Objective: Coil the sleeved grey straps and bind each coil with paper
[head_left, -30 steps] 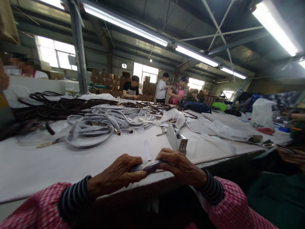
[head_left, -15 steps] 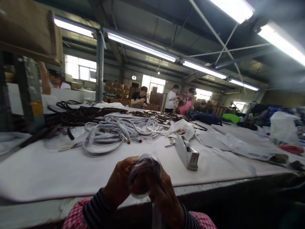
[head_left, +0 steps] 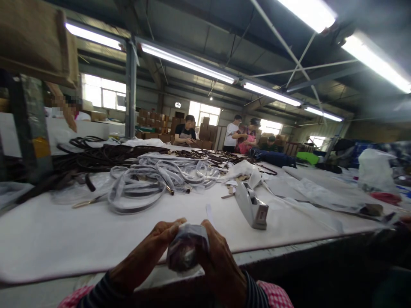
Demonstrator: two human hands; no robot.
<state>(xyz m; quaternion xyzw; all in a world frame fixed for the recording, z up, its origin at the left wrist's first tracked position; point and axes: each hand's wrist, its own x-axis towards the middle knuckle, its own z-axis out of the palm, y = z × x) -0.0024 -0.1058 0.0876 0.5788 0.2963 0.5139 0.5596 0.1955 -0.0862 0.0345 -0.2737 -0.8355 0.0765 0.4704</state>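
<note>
A dark rolled bundle in clear plastic film (head_left: 187, 250) is held up in front of me, just over the table's near edge. My left hand (head_left: 156, 241) grips its left side, fingertips at the top rim. My right hand (head_left: 220, 256) closes round the right side, with some fingers hidden by the bundle and by blur. Just above the right hand a narrow whitish strip (head_left: 209, 212) shows; whether it is attached to the bundle I cannot tell. Beyond the hands, to the right, a grey tape dispenser (head_left: 252, 205) stands on the white tabletop (head_left: 80, 239).
Several plastic-sleeved straps (head_left: 138, 199) lie coiled ahead, with dark straps (head_left: 93, 154) heaped behind. A metal post (head_left: 37, 128) rises at the left. Plastic sheets (head_left: 314, 192) cover the right side. Several people work farther back, one in a pink apron (head_left: 246, 143).
The bundle has dropped slightly left and turned in my hands. My left hand shifted outward. A whitish strip now shows above the right hand; the strip hanging below it is no longer visible.
</note>
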